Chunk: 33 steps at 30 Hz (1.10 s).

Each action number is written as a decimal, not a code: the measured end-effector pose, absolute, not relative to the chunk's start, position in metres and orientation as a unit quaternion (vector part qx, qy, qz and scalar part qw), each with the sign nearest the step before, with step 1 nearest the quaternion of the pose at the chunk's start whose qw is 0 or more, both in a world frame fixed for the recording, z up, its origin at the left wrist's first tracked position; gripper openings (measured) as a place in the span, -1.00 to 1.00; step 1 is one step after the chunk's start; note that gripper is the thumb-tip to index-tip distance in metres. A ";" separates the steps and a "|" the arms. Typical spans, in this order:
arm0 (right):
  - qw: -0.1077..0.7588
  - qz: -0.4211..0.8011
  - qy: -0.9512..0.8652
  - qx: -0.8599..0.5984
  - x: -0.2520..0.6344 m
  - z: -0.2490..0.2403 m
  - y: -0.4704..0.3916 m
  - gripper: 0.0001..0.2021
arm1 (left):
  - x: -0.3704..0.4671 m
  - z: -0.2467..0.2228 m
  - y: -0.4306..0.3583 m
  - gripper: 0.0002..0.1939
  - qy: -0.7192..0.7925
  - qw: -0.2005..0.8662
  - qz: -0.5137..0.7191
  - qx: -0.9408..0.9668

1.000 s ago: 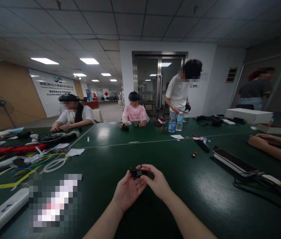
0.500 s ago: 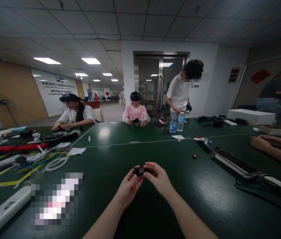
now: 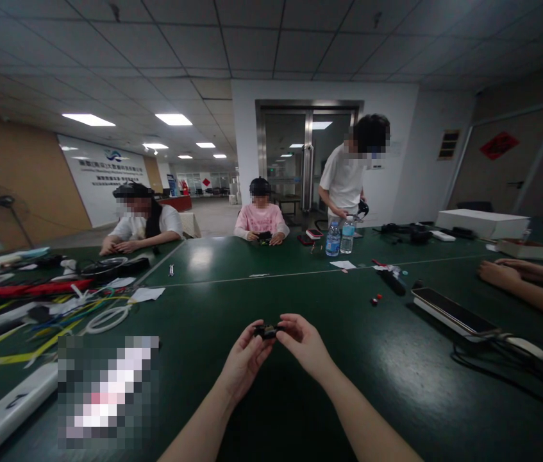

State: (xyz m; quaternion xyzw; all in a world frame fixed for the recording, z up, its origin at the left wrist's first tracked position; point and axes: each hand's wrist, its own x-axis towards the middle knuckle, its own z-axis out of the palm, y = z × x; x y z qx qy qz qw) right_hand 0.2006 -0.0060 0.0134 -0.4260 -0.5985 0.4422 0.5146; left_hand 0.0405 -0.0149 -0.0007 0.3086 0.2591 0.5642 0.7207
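Note:
A small black object (image 3: 267, 331) is held just above the green table (image 3: 194, 385), between my two hands. My left hand (image 3: 245, 356) grips its left end, with the thumb in front and the fingers curled round behind. At its right end, my right hand (image 3: 304, 343) pinches it between thumb and fingertips. The object looks dark with a lighter patch in the middle; its finer details are too small to tell.
Cables (image 3: 108, 319) and a white power strip (image 3: 9, 410) lie at the left. To the right are a phone (image 3: 454, 311), small red and black pieces (image 3: 375, 299) and another person's hands (image 3: 502, 274). Two bottles (image 3: 347, 236) stand further back, near a standing person (image 3: 343, 176).
The view has shifted slightly. My hands still hold the black object, which has turned a little between my fingers. At the far right, a standing person has mostly gone out of sight.

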 end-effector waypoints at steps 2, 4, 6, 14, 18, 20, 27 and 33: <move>0.513 0.441 -0.599 -0.430 0.200 0.014 -0.007 -0.65 | 0.040 -0.002 -0.015 -0.64 0.259 0.720 0.562 0.314; 0.512 0.435 -0.602 -0.432 0.200 0.016 -0.008 -0.65 | 0.039 -0.002 -0.015 -0.64 0.260 0.719 0.563 0.312; 0.512 0.425 -0.609 -0.432 0.199 0.017 -0.009 -0.65 | 0.040 -0.003 -0.014 -0.65 0.261 0.720 0.565 0.308; 0.469 0.347 -0.694 -0.422 0.202 0.021 -0.013 -0.75 | 0.043 -0.007 -0.010 -0.64 0.284 0.701 0.572 0.317; 0.451 0.317 -0.719 -0.423 0.202 0.024 -0.015 -0.81 | 0.043 -0.009 -0.010 -0.62 0.292 0.693 0.573 0.326; 0.448 0.312 -0.720 -0.428 0.202 0.024 -0.016 -0.82 | 0.043 -0.008 -0.011 -0.61 0.292 0.692 0.573 0.329; 0.445 0.308 -0.717 -0.439 0.201 0.023 -0.016 -0.81 | 0.042 -0.006 -0.011 -0.60 0.284 0.699 0.560 0.343; 0.448 0.339 -0.685 -0.464 0.201 0.023 -0.015 -0.72 | 0.040 -0.011 -0.010 -0.63 0.270 0.706 0.554 0.350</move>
